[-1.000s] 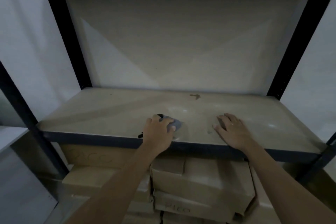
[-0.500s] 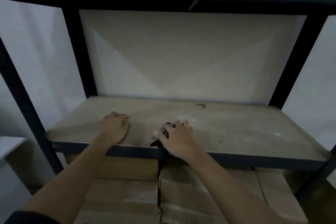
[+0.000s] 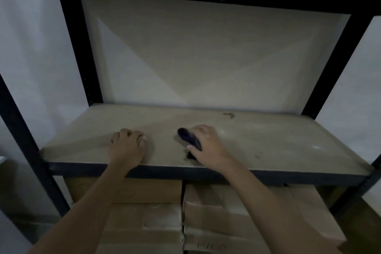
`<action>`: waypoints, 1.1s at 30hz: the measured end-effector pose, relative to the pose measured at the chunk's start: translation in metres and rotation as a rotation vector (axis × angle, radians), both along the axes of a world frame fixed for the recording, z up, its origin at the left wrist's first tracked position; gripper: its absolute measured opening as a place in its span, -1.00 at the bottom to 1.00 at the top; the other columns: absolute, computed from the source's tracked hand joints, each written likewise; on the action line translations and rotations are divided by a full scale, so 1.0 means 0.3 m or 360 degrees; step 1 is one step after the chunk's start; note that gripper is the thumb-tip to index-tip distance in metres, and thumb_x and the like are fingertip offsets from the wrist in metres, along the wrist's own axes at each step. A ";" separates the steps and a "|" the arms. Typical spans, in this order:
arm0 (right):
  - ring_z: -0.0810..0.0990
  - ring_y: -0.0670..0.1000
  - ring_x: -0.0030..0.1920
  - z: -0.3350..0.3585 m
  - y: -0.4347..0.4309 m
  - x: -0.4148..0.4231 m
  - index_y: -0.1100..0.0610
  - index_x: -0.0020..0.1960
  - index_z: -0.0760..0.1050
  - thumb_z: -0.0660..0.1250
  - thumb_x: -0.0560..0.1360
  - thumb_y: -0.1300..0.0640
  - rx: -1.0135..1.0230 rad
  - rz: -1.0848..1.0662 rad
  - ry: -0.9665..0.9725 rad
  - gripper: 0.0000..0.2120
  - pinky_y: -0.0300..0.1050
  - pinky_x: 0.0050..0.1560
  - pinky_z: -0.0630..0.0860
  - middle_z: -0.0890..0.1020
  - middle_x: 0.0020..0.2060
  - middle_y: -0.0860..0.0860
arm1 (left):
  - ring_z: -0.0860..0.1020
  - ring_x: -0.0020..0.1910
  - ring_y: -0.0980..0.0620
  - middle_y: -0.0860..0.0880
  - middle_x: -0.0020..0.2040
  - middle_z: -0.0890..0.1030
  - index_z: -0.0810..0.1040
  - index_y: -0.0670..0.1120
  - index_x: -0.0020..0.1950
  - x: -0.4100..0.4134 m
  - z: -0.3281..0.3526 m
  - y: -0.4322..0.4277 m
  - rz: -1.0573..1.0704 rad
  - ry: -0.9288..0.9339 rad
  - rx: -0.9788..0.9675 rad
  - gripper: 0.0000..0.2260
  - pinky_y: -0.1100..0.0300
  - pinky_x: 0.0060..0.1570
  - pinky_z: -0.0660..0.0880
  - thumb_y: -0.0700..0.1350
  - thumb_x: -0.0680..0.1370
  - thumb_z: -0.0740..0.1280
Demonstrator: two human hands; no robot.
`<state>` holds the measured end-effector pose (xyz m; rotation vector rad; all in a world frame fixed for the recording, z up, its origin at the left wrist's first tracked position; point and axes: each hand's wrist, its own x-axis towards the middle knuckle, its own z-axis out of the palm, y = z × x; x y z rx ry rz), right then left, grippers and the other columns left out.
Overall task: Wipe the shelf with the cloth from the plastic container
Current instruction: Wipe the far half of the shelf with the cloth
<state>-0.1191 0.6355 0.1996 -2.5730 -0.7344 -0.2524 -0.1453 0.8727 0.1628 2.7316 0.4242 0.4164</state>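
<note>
Near the front edge of the shelf (image 3: 268, 140) the right hand (image 3: 207, 147) has its fingers clamped round the dark cloth (image 3: 188, 137), seemingly soft and light, best held bunched under the palm, while the left hand (image 3: 127, 148) rests there, fingers curled on nothing.

The shelf (image 3: 268, 140) carries both hands near its front edge: left hand (image 3: 126, 148) left of centre, right hand (image 3: 208, 146) about centre. The cloth (image 3: 188, 138) lies under the right hand and protrudes to its left. A stain (image 3: 228, 115) lies behind the right hand, near the back panel (image 3: 206, 57). Cardboard boxes (image 3: 144, 222), apparently stacked, sit below the shelf.
</note>
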 end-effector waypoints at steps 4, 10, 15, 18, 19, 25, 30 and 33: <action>0.28 0.12 0.26 -0.072 0.020 -0.005 -0.01 0.30 0.46 0.17 0.56 -0.06 -0.0147 -0.0009 -0.0068 -0.65 -0.05 0.29 0.24 0.42 0.34 0.02 | 0.34 0.25 -0.22 -0.15 0.28 0.41 0.47 0.01 0.24 0.004 -0.002 0.011 -0.0019 -0.0016 -0.0005 -0.67 -0.07 0.29 0.28 0.08 0.58 0.08; 0.33 0.16 0.18 -0.052 -0.066 0.063 -0.02 0.25 0.51 0.24 0.55 0.10 -0.0043 -0.0280 -0.0130 -0.71 -0.11 0.23 0.27 0.50 0.25 0.07 | 0.35 0.24 -0.23 -0.18 0.28 0.41 0.44 -0.02 0.26 0.005 -0.004 0.004 -0.0010 -0.0005 0.0074 -0.65 -0.08 0.29 0.28 0.08 0.59 0.05; 0.24 0.16 0.29 -0.060 0.088 0.004 -0.11 0.34 0.40 0.15 0.54 -0.17 -0.0276 0.0097 -0.0138 -0.60 0.05 0.27 0.28 0.36 0.37 0.04 | 0.36 0.23 -0.24 -0.18 0.26 0.42 0.47 -0.01 0.23 0.009 -0.009 0.010 0.0000 -0.0039 0.0064 -0.67 -0.10 0.27 0.30 0.08 0.58 0.08; 0.30 0.13 0.19 -0.079 0.012 0.031 -0.08 0.24 0.52 0.23 0.53 -0.04 -0.0156 0.0052 -0.0192 -0.70 -0.07 0.24 0.29 0.43 0.32 0.00 | 0.36 0.23 -0.22 -0.16 0.25 0.42 0.47 0.01 0.22 0.014 -0.011 0.010 0.0008 -0.0049 0.0061 -0.68 -0.10 0.26 0.30 0.09 0.58 0.08; 0.31 0.14 0.17 -0.077 -0.029 0.052 -0.08 0.22 0.53 0.25 0.53 0.01 -0.0143 -0.0002 -0.0172 -0.72 -0.06 0.25 0.30 0.45 0.30 0.01 | 0.36 0.23 -0.22 -0.16 0.25 0.42 0.47 0.01 0.21 0.017 -0.013 0.010 0.0005 -0.0050 0.0066 -0.68 -0.09 0.25 0.30 0.09 0.58 0.07; 0.30 0.19 0.19 -0.025 0.009 0.091 -0.10 0.28 0.47 0.22 0.55 0.06 0.0008 -0.0161 -0.0115 -0.69 -0.04 0.23 0.27 0.40 0.28 0.14 | 0.36 0.21 -0.24 -0.19 0.24 0.42 0.45 0.00 0.24 0.022 -0.022 0.019 -0.0057 -0.0032 0.0117 -0.59 -0.13 0.24 0.31 0.15 0.54 0.02; 0.25 0.17 0.19 -0.094 0.080 0.054 -0.13 0.32 0.42 0.13 0.58 -0.02 -0.0205 0.0027 -0.0203 -0.68 0.02 0.25 0.22 0.33 0.37 0.08 | 0.23 0.41 -0.15 -0.09 0.43 0.29 0.34 0.11 0.36 0.031 -0.026 0.029 -0.0121 0.0115 0.0168 -0.60 -0.11 0.39 0.16 0.18 0.56 0.05; 0.31 0.20 0.17 -0.103 -0.066 0.149 -0.11 0.28 0.46 0.15 0.57 0.04 -0.0199 -0.0284 -0.0171 -0.69 -0.02 0.21 0.24 0.37 0.34 0.09 | 0.21 0.44 -0.13 -0.06 0.47 0.24 0.30 0.13 0.38 0.036 -0.027 0.025 -0.0141 0.0189 0.0177 -0.60 -0.11 0.42 0.12 0.17 0.57 0.03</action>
